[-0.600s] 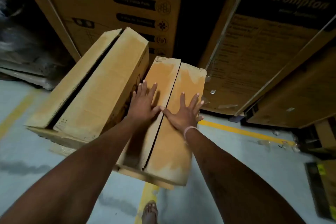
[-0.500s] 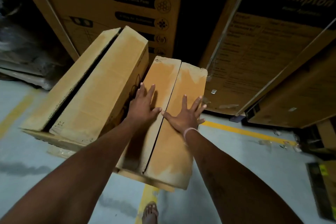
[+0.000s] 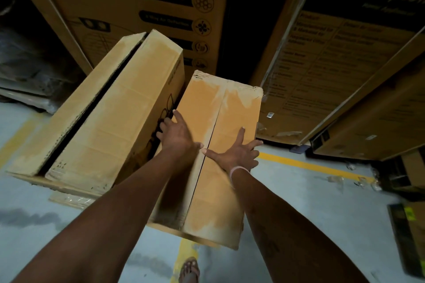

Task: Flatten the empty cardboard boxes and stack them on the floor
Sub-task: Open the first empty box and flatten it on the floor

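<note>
A: What's biggest here?

B: The tall printed cartons (image 3: 345, 57) standing at the back. In front of them, on the grey floor (image 3: 310, 202), a long box (image 3: 110, 110) sits with a dark gap running down its top. Just beside it, to the right, stands the box being worked on (image 3: 220, 145), still full height, its two top flaps meeting along a centre seam.

A: And the hands?

B: The right hand (image 3: 234, 154) lies flat on the right flap, fingers spread, holding nothing. The left hand (image 3: 177, 135) is at the left edge, thumb by the seam, its fingers reaching over the side next to the long box; it looks blurred, and I can't tell if they curl round that edge.

A: What might go wrong?

B: Pressing near the seam could make the flaps cave inward and drop the hands in. A sideways shove could knock the neighbour, and a sandalled foot (image 3: 189, 269) stands near the box's front edge.
</note>
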{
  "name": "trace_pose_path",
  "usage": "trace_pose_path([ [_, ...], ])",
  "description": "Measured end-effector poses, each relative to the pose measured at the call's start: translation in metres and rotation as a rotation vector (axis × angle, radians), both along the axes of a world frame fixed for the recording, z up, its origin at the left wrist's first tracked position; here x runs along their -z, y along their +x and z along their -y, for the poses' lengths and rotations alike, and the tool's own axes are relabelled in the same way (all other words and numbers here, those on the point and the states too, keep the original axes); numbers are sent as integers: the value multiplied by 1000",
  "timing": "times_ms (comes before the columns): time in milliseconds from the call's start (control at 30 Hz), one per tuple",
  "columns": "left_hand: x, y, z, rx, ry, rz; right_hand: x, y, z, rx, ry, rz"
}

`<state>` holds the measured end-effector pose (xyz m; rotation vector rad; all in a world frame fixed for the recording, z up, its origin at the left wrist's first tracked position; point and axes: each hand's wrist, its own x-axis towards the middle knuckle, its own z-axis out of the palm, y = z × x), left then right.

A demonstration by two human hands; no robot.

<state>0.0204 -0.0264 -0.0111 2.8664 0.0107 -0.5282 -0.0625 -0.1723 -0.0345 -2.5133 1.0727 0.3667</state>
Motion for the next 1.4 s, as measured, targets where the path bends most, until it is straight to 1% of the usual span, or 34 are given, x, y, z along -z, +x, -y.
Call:
trace_pose_path([
  [133,5,6,2,-36,76,-65,3,0,9,3,7,17],
  [200,4,8,3,-53,43,-65,2,-1,14,12,25,46],
  [267,0,7,4,-77,-28,-57,0,-2,17,21,48,70],
  [333,-7,4,8,-62,-69,-43,-5,-4,23,30,63,98],
  [567,-31,-20,43,-3,-73,59,-25,-25,67,5,66,180],
  [800,-58,-82,120,47,-75,207,-46,-84,148,24,121,236],
  [1067,-94,-171,238,95,-25,346,-62,-174,262,41,222,356],
  [1267,-98,-219,325,131,-63,398,-64,-230,346,105,224,412],
  [1400,-79,-227,355,156,-84,402,-50,-243,376,132,210,435],
])
